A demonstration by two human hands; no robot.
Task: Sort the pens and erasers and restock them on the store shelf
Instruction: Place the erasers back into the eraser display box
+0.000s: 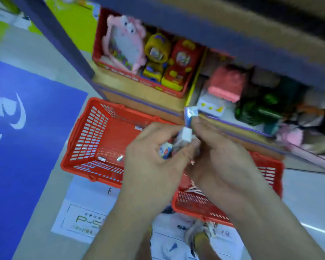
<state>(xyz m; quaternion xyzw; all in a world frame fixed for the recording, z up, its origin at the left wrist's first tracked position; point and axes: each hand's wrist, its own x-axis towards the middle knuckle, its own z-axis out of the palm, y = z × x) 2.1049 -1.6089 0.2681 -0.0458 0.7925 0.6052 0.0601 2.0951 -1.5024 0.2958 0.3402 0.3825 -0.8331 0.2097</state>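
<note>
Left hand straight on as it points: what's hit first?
Probably the right hand, which pinches a wrapped eraser ahead of the left hand and its erasers, above the red basket. Depth unclear.

grey floor [43, 59], red basket [86, 132], blue mat [26, 147]

My basket [86, 132] is red, its walls a grid of slots; the eraser [185, 136] is plain white, the wrapper [190, 113] blue and white, the floor mat [26, 147] blue with white marks, the plush [124, 42] pink
</note>
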